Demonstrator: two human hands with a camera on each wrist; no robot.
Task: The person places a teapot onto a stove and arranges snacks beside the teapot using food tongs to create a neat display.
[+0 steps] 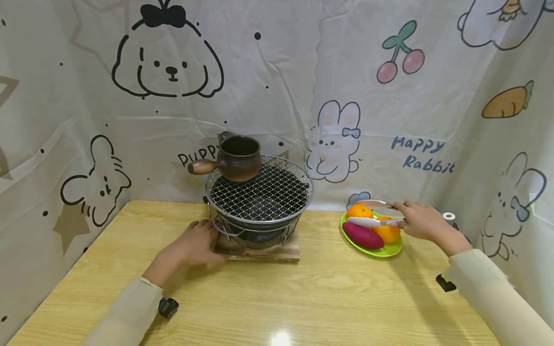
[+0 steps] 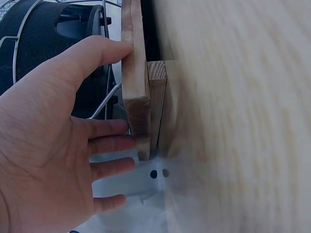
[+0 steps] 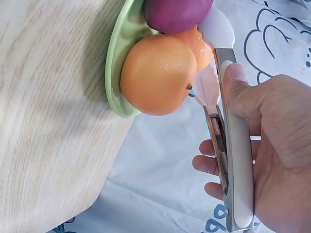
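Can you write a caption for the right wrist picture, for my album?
A right hand grips tongs beside an orange on a green plate.

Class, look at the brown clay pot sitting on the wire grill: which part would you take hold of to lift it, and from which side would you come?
Grip the rounded wooden handle that sticks out sideways from the clay pot. It points to the left, past the rim of the grill, so come from the left, probably with the left hand, now resting by the wooden board. The pot's body is round and wide, harder to grasp.
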